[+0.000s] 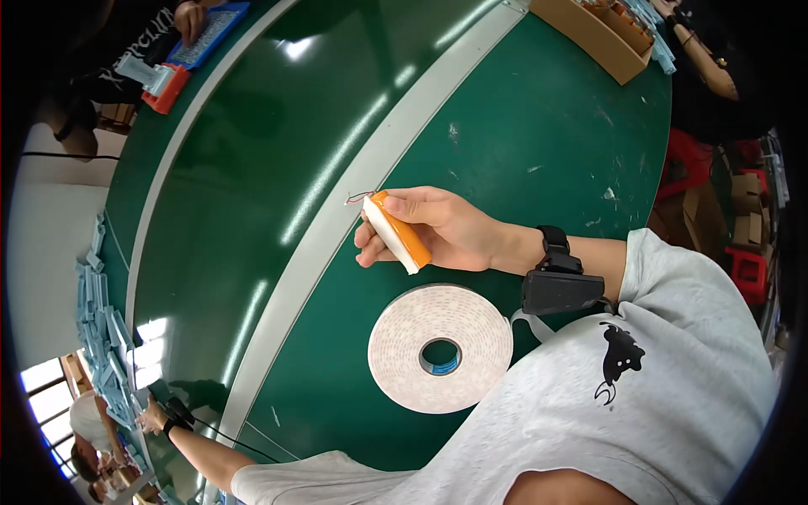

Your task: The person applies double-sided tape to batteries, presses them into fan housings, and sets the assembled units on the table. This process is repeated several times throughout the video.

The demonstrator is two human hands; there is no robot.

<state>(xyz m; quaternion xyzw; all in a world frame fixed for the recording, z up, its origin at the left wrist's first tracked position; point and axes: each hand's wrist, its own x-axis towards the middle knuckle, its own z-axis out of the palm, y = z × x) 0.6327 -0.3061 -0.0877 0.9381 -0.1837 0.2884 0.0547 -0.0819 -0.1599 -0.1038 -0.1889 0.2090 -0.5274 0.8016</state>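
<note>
My right hand [446,223] is closed around an orange-wrapped battery pack [407,237], thumb on top. A white strip [389,234] runs along the pack's side, and thin wires [360,198] stick out of its far end. Just nearer than this hand, a large roll of white tape [402,349] lies flat on the green table, its loose end trailing right. Far out to the lower left, my left hand [154,417] reaches across to a pile of light blue plastic pieces [103,337]. Its fingers are closed on one piece at the pile's near end.
A grey metal rail [324,223] divides the table from a glossy green belt [244,168]. At the far right stands a cardboard box [602,38] of parts beside a co-worker's arm. Another person's hand is at a blue tray [210,34] at far left, near a red holder [167,89].
</note>
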